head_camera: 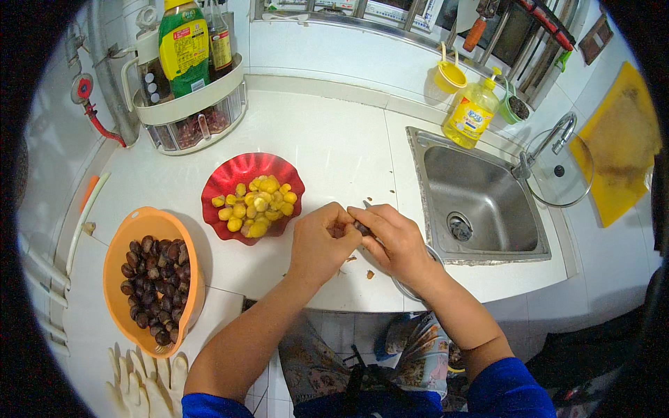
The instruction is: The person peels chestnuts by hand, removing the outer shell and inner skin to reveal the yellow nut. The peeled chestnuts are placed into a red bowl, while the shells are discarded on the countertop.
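Note:
My left hand (pixel 323 241) and my right hand (pixel 400 241) meet over the front of the white counter. A dark brown chestnut (pixel 361 228) is pinched between them, its shell partly covered by my fingers. The grey tip of a small tool (pixel 367 204) pokes out above my right fingers; the rest of it is hidden in that hand. Under my right wrist shows the rim of a round bowl (pixel 437 255). To the left, a red fluted dish (pixel 223 180) holds peeled yellow chestnuts (pixel 257 205). Unpeeled chestnuts (pixel 157 282) fill an orange plastic basket (pixel 195 285) further left.
Shell scraps (pixel 370 274) lie near my hands. The steel sink (pixel 491 209) is at the right, with a dish soap bottle (pixel 472 112) behind it. A condiment rack (pixel 191 123) stands at the back left. Pale gloves (pixel 149 384) lie below the basket.

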Demonstrator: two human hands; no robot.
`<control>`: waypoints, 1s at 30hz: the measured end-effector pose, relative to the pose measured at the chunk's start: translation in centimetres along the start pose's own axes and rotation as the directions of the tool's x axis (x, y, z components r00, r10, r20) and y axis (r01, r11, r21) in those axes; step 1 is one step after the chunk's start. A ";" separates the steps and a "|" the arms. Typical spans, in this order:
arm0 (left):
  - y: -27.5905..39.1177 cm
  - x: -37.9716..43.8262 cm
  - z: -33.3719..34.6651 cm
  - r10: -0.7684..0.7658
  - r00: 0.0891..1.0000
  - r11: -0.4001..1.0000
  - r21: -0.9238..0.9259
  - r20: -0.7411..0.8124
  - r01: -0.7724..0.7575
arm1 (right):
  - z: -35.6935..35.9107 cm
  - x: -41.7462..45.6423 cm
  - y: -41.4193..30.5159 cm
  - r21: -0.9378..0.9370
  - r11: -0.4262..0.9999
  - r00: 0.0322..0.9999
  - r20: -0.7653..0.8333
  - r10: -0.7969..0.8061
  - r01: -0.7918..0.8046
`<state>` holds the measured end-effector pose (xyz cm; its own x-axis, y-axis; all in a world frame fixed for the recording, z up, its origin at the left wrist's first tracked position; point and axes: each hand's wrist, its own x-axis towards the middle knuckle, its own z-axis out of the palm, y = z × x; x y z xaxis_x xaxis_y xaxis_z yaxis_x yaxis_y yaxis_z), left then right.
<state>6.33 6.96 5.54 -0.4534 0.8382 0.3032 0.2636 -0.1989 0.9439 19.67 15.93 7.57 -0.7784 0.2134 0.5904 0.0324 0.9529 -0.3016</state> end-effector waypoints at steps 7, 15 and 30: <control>-0.5 0.1 0.2 -0.259 0.966 0.896 -0.369 0.017 0.247 | 0.5 0.3 -0.8 0.134 0.991 0.991 -0.130 0.035 -0.017; -0.9 0.6 -0.4 -0.299 0.949 0.824 -0.473 0.102 0.311 | 0.2 -0.5 1.6 0.907 0.344 0.920 0.103 0.378 -0.243; -0.2 0.7 -0.7 -0.059 0.992 0.984 -0.162 0.112 0.077 | -0.3 -0.6 2.0 0.893 0.312 0.905 0.198 0.377 -0.325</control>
<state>5.35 7.20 5.65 -0.3705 0.8999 0.2300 0.0862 -0.2133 0.9732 20.38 17.76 6.90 -0.8162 0.5096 0.2724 -0.2962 0.0358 -0.9545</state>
